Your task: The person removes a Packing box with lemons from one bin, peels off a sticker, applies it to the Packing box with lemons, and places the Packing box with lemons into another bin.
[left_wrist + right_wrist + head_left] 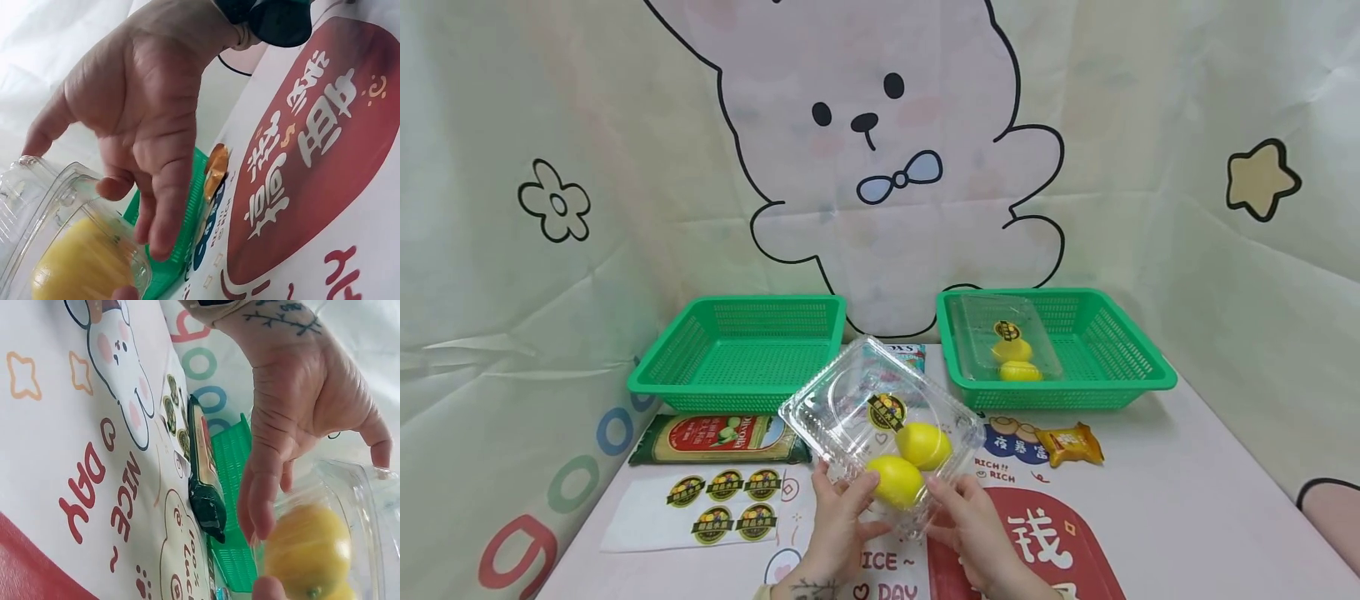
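A clear plastic clamshell box [835, 408], its lid down, is held tilted above the table in front of me. Two yellow lemons [898, 483] lie in its near corner, and a round black-and-gold sticker [887, 412] is on the lid. My left hand [838, 521] grips the box's near left edge, thumb on top. On the near right edge, my right hand [973, 529] grips it likewise. In the left wrist view a lemon [81, 262] shows through the plastic below a hand. The right wrist view has the tattooed left hand [287, 419] by the box.
Two green baskets stand behind: the left basket [737, 400] and the right basket [1060, 396], which contains another stickered box [973, 333] with lemons. At left lie a green-and-red package [722, 440] and a sheet of several stickers [647, 517]. An orange wrapped snack [1071, 444] lies right.
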`<state>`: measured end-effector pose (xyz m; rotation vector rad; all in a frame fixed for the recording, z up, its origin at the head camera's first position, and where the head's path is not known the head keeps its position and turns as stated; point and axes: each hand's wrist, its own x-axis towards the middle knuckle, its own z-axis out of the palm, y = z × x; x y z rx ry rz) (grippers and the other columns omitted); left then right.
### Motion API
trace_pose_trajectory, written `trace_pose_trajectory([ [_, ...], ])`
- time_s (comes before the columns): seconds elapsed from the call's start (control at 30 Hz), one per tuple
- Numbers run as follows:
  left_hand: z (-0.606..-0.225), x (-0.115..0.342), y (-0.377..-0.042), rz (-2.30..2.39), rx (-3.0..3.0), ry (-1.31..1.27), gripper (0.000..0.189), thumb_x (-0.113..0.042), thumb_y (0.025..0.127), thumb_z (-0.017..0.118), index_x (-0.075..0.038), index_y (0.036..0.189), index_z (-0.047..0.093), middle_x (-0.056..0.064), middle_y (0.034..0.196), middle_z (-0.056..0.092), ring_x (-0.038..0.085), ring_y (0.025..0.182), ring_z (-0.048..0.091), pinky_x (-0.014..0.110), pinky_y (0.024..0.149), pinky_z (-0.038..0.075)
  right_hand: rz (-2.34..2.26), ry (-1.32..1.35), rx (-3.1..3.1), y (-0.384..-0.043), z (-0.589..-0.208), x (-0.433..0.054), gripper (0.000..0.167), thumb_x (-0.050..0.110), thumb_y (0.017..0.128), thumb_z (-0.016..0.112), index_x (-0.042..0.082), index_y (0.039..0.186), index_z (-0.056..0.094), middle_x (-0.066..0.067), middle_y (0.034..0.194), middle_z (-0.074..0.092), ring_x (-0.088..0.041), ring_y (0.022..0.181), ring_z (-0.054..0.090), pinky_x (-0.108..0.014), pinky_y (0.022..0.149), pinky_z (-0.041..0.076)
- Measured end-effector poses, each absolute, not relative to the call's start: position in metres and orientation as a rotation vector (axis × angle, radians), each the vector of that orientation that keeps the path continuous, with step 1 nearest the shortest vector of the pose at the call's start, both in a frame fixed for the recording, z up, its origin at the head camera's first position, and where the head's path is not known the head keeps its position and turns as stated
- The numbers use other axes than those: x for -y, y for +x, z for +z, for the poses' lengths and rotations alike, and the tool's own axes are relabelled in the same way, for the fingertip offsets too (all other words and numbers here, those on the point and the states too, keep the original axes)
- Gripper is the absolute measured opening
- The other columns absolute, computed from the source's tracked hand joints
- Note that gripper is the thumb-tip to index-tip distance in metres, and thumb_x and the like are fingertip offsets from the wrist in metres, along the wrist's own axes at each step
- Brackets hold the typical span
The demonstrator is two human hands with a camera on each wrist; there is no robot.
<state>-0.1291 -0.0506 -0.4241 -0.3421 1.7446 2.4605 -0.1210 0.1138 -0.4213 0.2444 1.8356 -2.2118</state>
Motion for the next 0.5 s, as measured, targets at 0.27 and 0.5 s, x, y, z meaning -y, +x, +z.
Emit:
trace_pose_trajectory([
  [0.27,-0.418,0.066,-0.132,2.344,-1.744,-0.249,0.098,-0.024,0.084,0.059,-0.011,0.142,-0.019,0.042,0.137,0.003,0.057,0.119,0.036,0.057,0.074,0.052,-2.228,0.366,-2.034,-0.135,-0.411,-0.149,0.068,0.040,0.092,0.053,0.004,0.137,0.016,-0.021,0.139,0.025,-0.041,0.120,0.045,-0.045,0.082,0.053],
  [0.5,-0.411,0.069,-0.136,2.200,-1.705,-0.104,0.087,-0.022,0.082,0.058,-0.014,0.143,-0.005,0.035,0.133,0.024,0.036,0.103,0.058,0.052,0.069,0.054,-1.983,0.102,-2.041,-0.147,-0.397,-0.196,0.058,0.028,0.094,0.051,-0.004,0.134,0.026,-0.013,0.118,0.050,-0.021,0.089,0.062,-0.039,0.075,0.056],
])
